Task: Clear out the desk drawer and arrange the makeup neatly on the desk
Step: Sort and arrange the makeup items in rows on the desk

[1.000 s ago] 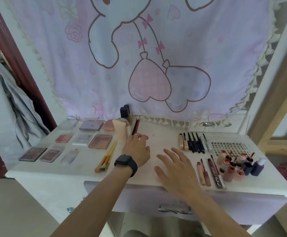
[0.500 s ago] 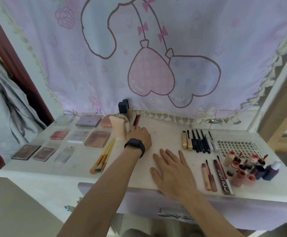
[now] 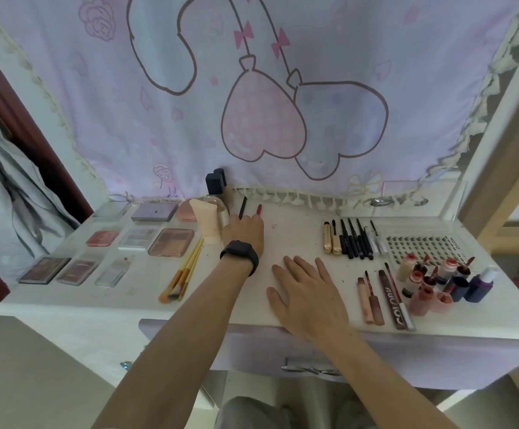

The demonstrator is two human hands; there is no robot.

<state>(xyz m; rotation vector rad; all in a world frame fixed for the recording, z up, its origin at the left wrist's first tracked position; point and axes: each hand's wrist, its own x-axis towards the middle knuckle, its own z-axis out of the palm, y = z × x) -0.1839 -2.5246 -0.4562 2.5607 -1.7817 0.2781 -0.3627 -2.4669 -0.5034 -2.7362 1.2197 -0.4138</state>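
Landmark: cream tube (image 3: pixel 206 224), standing toward the back of the desk (image 3: pixel 295 233). Two pencils lay just right of the tube, side by side, with the black pencil (image 3: pixel 243 204) next to it and the red pencil (image 3: pixel 258 209) one place further right. Both long axes ran front to back, far ends leaning slightly right. Left hand (image 3: pixel 243 232) sat just right of the tube, directly in front of the pencils. Its fingers (image 3: pixel 240 217) were stretched forward and fairly straight, tips over the pencils' near ends; no pinch visible. Right hand (image 3: pixel 306 292) lay flat with fingers spread, well right of the tube and nearer the front edge, holding nothing. Judgement: left hand was plainly nearer, and any nudge or pickup should run along the pencils' axis.
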